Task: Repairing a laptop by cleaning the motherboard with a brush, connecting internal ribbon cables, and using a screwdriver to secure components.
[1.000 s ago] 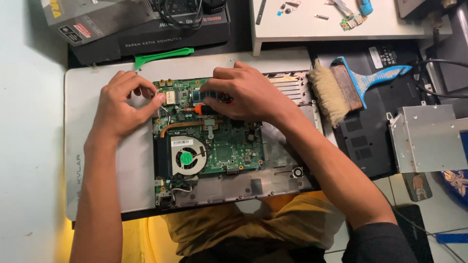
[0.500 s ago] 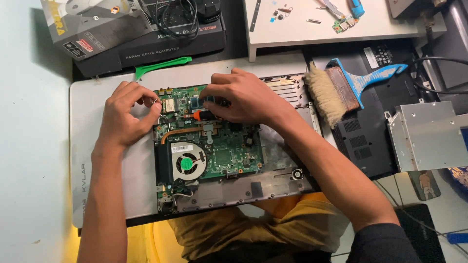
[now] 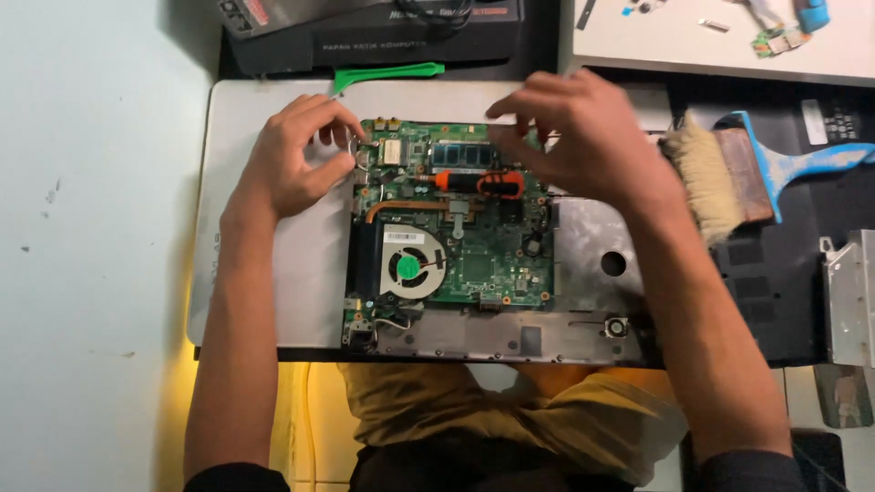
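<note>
Left hand (image 3: 296, 159) pinches the green circuit board's (image 3: 474, 246) far-left corner; right hand (image 3: 583, 146) hovers with loosely curled, empty fingers above the orange-handled screwdriver (image 3: 476, 182).

An electronics repair workshop: an opened laptop (image 3: 456, 228) with its green motherboard (image 3: 483, 255) bared lies on the counter (image 3: 91, 273), beside a dusting brush (image 3: 729, 173), green pry tool (image 3: 387, 73) and loose circuit parts (image 3: 775, 41).
</note>
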